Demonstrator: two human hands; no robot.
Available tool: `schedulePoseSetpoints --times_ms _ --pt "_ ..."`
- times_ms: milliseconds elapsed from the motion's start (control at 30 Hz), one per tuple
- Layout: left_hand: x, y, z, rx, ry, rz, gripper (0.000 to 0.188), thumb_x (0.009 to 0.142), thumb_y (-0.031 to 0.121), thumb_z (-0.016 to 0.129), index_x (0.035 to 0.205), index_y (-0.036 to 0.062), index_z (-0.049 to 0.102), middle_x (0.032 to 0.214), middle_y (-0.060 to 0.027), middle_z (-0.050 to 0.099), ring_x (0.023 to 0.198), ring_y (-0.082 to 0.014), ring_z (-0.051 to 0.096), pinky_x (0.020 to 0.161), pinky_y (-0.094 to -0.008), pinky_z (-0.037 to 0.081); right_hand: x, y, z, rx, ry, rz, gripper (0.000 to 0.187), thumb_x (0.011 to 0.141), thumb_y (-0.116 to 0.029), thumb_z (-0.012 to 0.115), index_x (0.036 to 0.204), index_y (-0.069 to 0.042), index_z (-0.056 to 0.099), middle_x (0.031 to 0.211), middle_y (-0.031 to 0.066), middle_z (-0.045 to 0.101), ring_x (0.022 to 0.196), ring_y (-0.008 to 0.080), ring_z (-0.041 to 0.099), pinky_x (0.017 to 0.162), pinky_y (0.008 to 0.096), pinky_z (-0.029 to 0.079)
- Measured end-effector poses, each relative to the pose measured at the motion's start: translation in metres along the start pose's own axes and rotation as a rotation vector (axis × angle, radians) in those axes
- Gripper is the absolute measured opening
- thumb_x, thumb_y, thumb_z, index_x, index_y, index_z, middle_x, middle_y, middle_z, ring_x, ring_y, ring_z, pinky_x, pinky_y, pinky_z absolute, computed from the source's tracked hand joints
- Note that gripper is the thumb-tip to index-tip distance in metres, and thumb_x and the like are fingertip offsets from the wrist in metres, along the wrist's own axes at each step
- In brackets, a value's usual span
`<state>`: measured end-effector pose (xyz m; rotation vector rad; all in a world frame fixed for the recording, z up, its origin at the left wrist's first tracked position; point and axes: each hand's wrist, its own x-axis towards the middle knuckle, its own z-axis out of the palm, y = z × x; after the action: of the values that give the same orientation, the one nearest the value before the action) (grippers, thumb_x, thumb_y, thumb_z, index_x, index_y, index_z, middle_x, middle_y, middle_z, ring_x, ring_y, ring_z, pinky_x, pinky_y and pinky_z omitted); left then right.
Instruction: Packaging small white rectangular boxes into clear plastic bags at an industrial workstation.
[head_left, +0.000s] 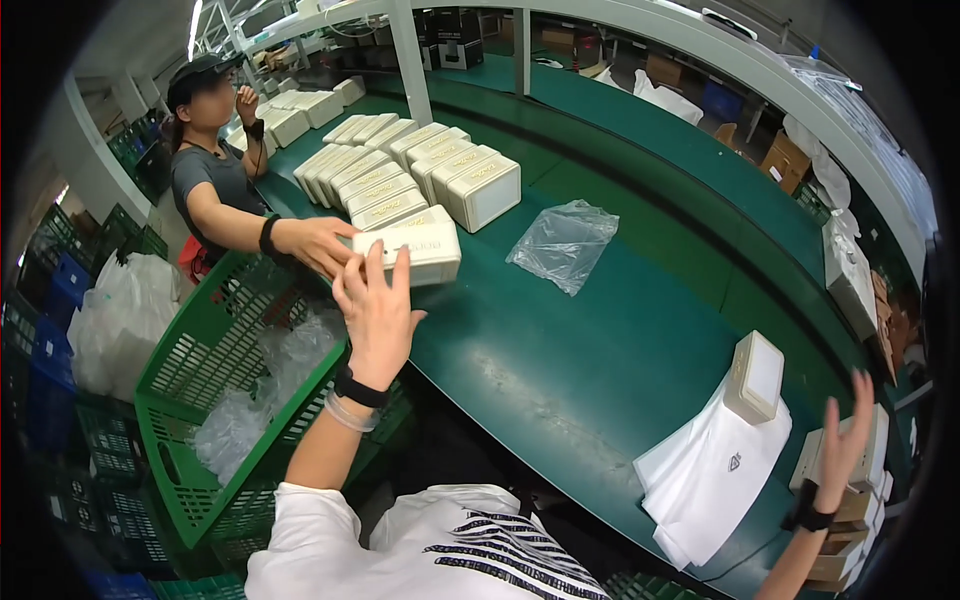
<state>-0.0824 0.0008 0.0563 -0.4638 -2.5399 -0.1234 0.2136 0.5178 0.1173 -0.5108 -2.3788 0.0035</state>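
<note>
My left hand (378, 318) reaches forward with its fingers apart, the fingertips over the near face of a cream, rounded box (432, 252). The thumb sticks out to the right, off the box. A co-worker's hand (315, 243) is at the same box's left end. Behind it, several similar cream boxes (485, 195) stand in rows on the green table. My right hand (846, 452) is raised at the far right, fingers stretched and holding nothing, beside stacked cream boxes (868, 470). Near it, one cream box (755, 378) rests on a pile of white sheets or bags (715, 480).
A crumpled clear plastic bag (565, 245) lies mid-table. The green crate (180, 500) at the table's left edge holds clear plastic bags (240, 425). A co-worker (205, 165) stands at the left. A metal post (408, 65) rises at the table's far side.
</note>
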Motion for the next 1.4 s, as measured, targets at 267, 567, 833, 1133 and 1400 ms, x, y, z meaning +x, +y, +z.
schedulePoseSetpoints --times_ms 267,567,833,1133,1400 --pt "0.069 -0.03 -0.057 -0.029 0.522 0.334 0.064 0.065 0.023 0.083 0.122 0.0081 0.057 0.114 -0.0118 0.055 0.102 -0.0312 0.051 0.084 -0.0436 0.043 0.001 -0.153 0.043 0.205 -0.345 -0.243 0.054 0.077 -0.005 0.068 0.128 -0.01 0.053 0.145 0.0168 0.039 0.13 0.0356 0.039 0.108 0.0422 0.03" --pt "0.007 -0.027 0.037 -0.301 -0.316 0.624 0.049 0.076 0.021 0.072 0.12 0.0059 0.056 0.103 -0.0124 0.059 0.093 -0.0281 0.057 0.079 -0.0399 0.046 -0.032 -0.174 0.064 0.482 -0.794 -0.267 0.055 0.077 -0.012 0.071 0.128 -0.008 0.053 0.14 0.0205 0.045 0.12 0.041 0.049 0.099 0.0419 0.043" --pt "0.077 -0.027 0.115 0.023 0.002 0.061 0.071 0.075 0.023 0.072 0.134 -0.0019 0.039 0.137 -0.0259 0.04 0.129 -0.0418 0.038 0.104 -0.0535 0.033 -0.061 -0.182 0.048 0.468 -0.941 -0.181 0.055 0.078 -0.015 0.071 0.129 -0.009 0.052 0.136 0.0225 0.048 0.115 0.0425 0.052 0.098 0.0426 0.044" --pt "0.083 -0.024 0.095 0.088 -0.356 0.136 0.069 0.07 0.022 0.078 0.126 -0.0041 0.048 0.126 -0.0205 0.056 0.115 -0.0332 0.055 0.102 -0.0499 0.037 -0.064 -0.175 0.044 0.463 -0.881 -0.212 0.055 0.078 -0.014 0.07 0.129 -0.006 0.052 0.134 0.0229 0.05 0.113 0.0427 0.054 0.096 0.0416 0.046" --pt "0.082 0.016 0.04 -1.511 -1.039 -0.204 0.062 0.077 0.014 0.075 0.127 -0.0122 0.05 0.113 -0.0153 0.064 0.099 -0.0177 0.064 0.087 -0.0296 0.051 -0.044 -0.204 0.067 1.101 -0.972 0.128 0.055 0.087 -0.014 0.066 0.138 -0.004 0.045 0.131 0.0176 0.054 0.115 0.0277 0.059 0.095 0.0363 0.048"
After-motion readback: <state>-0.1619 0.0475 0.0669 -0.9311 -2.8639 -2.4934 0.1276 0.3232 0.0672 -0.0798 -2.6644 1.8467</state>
